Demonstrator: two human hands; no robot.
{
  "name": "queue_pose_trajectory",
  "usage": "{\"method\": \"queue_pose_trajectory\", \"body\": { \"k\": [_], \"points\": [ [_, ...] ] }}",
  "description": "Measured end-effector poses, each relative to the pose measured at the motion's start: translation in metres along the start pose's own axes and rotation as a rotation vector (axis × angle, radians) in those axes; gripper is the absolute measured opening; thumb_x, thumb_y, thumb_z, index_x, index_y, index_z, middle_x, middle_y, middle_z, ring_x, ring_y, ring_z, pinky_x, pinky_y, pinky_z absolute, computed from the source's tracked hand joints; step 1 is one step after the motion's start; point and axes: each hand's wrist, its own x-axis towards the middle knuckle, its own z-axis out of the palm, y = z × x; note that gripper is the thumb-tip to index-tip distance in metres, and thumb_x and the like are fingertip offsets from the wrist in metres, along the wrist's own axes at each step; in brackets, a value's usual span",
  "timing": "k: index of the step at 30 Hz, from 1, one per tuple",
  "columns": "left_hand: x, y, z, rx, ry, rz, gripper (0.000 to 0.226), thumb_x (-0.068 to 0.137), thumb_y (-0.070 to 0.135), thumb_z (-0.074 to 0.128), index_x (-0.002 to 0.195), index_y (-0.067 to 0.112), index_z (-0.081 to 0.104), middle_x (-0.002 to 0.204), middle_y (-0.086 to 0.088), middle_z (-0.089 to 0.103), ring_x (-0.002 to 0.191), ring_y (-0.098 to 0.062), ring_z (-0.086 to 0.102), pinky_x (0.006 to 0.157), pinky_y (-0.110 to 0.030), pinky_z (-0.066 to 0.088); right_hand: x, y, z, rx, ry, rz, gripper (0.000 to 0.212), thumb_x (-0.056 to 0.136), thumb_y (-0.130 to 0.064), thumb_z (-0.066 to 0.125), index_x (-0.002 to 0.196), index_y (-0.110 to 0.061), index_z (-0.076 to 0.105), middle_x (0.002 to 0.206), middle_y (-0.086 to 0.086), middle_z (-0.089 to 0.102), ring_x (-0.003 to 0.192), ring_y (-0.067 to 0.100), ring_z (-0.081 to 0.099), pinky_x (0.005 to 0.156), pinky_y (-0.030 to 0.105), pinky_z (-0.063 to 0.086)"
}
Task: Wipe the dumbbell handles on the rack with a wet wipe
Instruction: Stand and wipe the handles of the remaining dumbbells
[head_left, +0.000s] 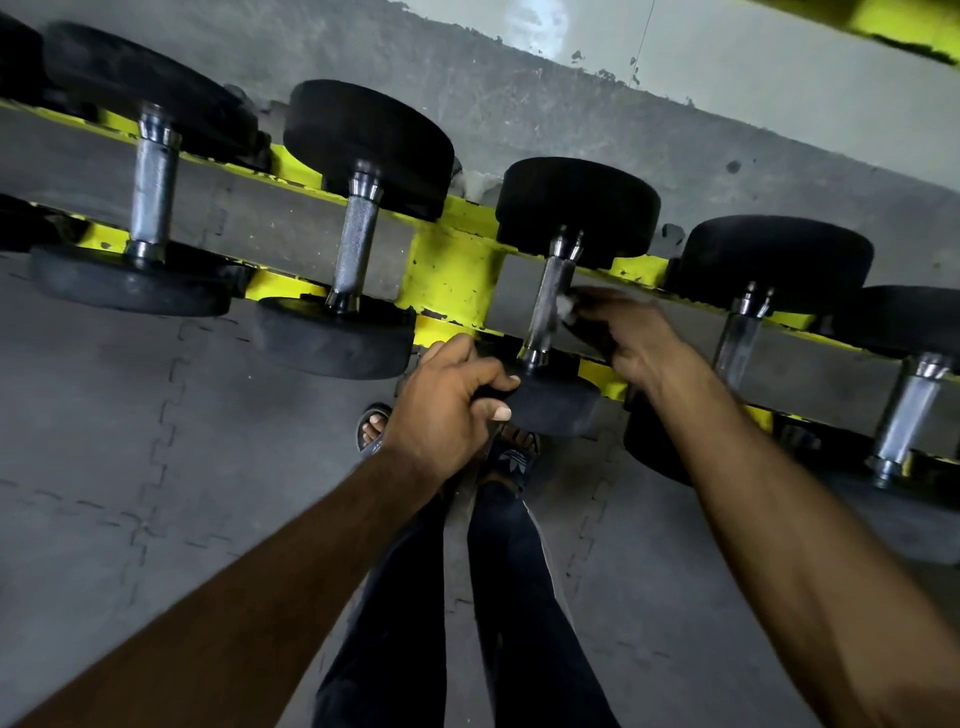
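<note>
Left of the rack's yellow post (449, 270), we've got two dumbbells (356, 249) lying across the rack (291, 283). Their knurled steel bars look dull, and no hand is on them.

Just right of the post, our left hand (447, 410) grips the near rubber head (558, 405) of the third dumbbell. The fingers (491, 380) curl over its rim and the thumb lies on its face. That's a brace, we'd say, so the weight can't roll while it's rubbed.

Next comes the handle (543, 306) itself. It's grey knurled steel with bright collars at both ends, spanning the rack's gap. Pressed to its right side is the wet wipe (563, 307), a small pale wad. Our right hand (636, 340) has it pinched in bunched fingers (602, 306), though blur smears the detail.

Further right of the post, more dumbbells wait with smoother, shinier handles.
</note>
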Motion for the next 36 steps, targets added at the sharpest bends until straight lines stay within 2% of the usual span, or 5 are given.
{"method": "queue_pose_trajectory", "body": {
  "k": [5,12,18,25,36],
  "points": [
    [0.001,-0.001,0.001,0.004,-0.005,0.007,0.022,0.072,0.012,0.08,0.09,0.022,0.072,0.084,0.005,0.045,0.087,-0.022,0.048,0.073,-0.041,0.05,0.023,-0.01,0.009,0.0,0.143,-0.093,0.028,0.087,0.017,0.049,0.093,-0.007,0.061,0.08,0.006,0.066,0.07,0.015,0.063,0.062,0.023,0.056],
    [-0.002,0.0,0.001,0.007,0.01,-0.004,0.023,0.073,0.011,0.08,0.092,0.022,0.073,0.085,0.006,0.045,0.088,-0.022,0.049,0.075,-0.042,0.05,-0.007,0.023,-0.015,-0.221,-0.125,0.098,0.03,0.094,0.008,0.053,0.081,-0.01,0.073,0.07,0.008,0.07,0.061,0.015,0.066,0.06,0.024,0.058],
    [-0.002,0.0,0.002,-0.021,0.034,0.005,0.021,0.072,0.014,0.078,0.09,0.023,0.073,0.085,0.007,0.045,0.087,-0.024,0.05,0.075,-0.043,0.05,-0.004,0.009,0.014,-0.151,0.238,-0.287,0.031,0.081,0.022,0.056,0.093,-0.004,0.066,0.077,0.005,0.068,0.061,0.011,0.065,0.053,0.021,0.053],
    [-0.003,-0.001,-0.001,-0.011,0.016,0.015,0.02,0.075,0.013,0.079,0.093,0.021,0.075,0.085,0.007,0.045,0.089,-0.02,0.047,0.076,-0.038,0.047,-0.039,0.022,0.01,-1.31,-0.016,-0.9,0.026,0.086,-0.009,0.069,0.111,-0.015,0.074,0.101,0.011,0.069,0.089,0.02,0.063,0.079,0.026,0.045],
    [-0.002,-0.004,-0.002,0.0,-0.003,0.039,0.02,0.076,0.011,0.079,0.095,0.016,0.075,0.085,0.001,0.046,0.089,-0.02,0.047,0.077,-0.029,0.04,-0.03,0.0,0.077,-2.191,-0.088,-0.694,0.019,0.092,-0.022,0.061,0.107,-0.013,0.068,0.116,0.013,0.066,0.11,0.034,0.062,0.072,0.033,0.039]
  ]
}}
